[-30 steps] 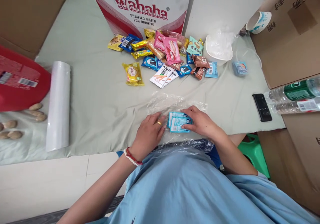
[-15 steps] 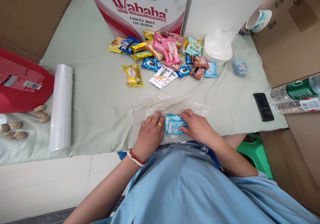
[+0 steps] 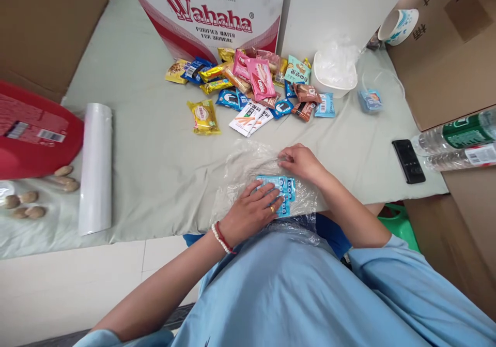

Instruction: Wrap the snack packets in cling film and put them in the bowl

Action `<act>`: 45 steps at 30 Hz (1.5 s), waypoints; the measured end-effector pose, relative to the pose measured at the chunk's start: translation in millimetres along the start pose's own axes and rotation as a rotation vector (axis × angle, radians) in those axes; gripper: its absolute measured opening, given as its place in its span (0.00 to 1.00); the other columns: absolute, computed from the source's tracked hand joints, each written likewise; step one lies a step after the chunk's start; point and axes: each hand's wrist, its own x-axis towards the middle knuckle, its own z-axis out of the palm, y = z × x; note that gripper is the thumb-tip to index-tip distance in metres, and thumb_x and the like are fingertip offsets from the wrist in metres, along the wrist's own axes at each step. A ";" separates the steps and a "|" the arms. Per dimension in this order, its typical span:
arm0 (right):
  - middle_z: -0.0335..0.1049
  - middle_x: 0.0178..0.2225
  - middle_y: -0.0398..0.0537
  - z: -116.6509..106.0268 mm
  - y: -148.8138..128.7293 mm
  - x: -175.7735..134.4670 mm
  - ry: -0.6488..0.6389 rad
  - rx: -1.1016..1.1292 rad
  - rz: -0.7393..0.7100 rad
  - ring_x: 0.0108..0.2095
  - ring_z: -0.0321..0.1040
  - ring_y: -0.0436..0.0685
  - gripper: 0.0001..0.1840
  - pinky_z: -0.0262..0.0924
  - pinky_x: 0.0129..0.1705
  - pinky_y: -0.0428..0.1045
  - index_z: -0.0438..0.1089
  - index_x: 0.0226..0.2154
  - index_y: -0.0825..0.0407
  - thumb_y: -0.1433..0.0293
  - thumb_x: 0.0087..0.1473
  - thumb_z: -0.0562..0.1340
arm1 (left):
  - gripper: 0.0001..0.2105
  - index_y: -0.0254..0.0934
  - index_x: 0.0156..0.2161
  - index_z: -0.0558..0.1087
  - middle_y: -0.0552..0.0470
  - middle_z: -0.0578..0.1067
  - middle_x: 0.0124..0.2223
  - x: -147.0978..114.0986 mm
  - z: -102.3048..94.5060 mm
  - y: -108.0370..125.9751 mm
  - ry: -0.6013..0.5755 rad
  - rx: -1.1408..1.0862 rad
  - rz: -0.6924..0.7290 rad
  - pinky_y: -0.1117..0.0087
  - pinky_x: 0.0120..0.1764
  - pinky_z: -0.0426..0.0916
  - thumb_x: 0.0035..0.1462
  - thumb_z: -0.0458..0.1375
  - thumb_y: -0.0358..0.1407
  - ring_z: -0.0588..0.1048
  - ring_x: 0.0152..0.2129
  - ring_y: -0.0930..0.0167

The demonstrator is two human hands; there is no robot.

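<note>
Under my left hand (image 3: 256, 205) lie several small blue snack packets (image 3: 287, 189), partly covered by its spread fingers. The packets rest on a sheet of clear plastic film (image 3: 236, 176) at the table's near edge, and part of the film hangs over toward my lap. Above and to the right of the packets, my right hand (image 3: 302, 162) has its fingertips pinched together at the film. Whether a fold of film sits between those fingertips is hard to see, but they meet right on it.
Assorted wrapped snacks (image 3: 256, 83) are piled before a Wahaba carton (image 3: 217, 16). A white tub (image 3: 335, 73) stands beside them. Left are a film roll (image 3: 95, 168), a red bag (image 3: 39, 130) and walnuts (image 3: 29, 197); right, a phone (image 3: 408, 161) and plastic bottles (image 3: 457, 137).
My left hand has moved right, from beside the packets onto them. My right hand has left the packets and moved up to the film, its fingers now closed.
</note>
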 end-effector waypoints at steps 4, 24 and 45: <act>0.67 0.27 0.41 0.1 1.3 -0.4 0.035 0.202 -0.021 0.29 0.61 0.51 0.06 0.54 0.36 0.48 0.78 0.35 0.54 0.69 0.58 0.65 | 0.13 0.37 0.56 0.75 0.47 0.82 0.52 3.6 6.0 -9.3 0.002 -0.024 -0.113 0.55 0.59 0.63 0.70 0.59 0.38 0.74 0.54 0.61; 0.68 0.34 0.45 12.2 -12.4 -34.4 0.267 0.231 -0.326 0.32 0.65 0.52 0.07 0.61 0.36 0.47 0.76 0.40 0.51 0.70 0.65 0.61 | 0.08 0.37 0.44 0.78 0.41 0.77 0.45 34.1 22.6 -26.4 0.060 -0.024 -0.680 0.55 0.45 0.63 0.65 0.62 0.39 0.71 0.45 0.55; 0.68 0.37 0.51 42.1 -21.1 -61.8 -0.032 -0.486 -0.672 0.40 0.57 0.61 0.21 0.49 0.39 0.54 0.73 0.59 0.41 0.73 0.70 0.57 | 0.06 0.41 0.45 0.74 0.45 0.78 0.45 11.8 -40.8 -40.6 0.336 0.005 -0.528 0.56 0.52 0.68 0.66 0.55 0.34 0.76 0.47 0.61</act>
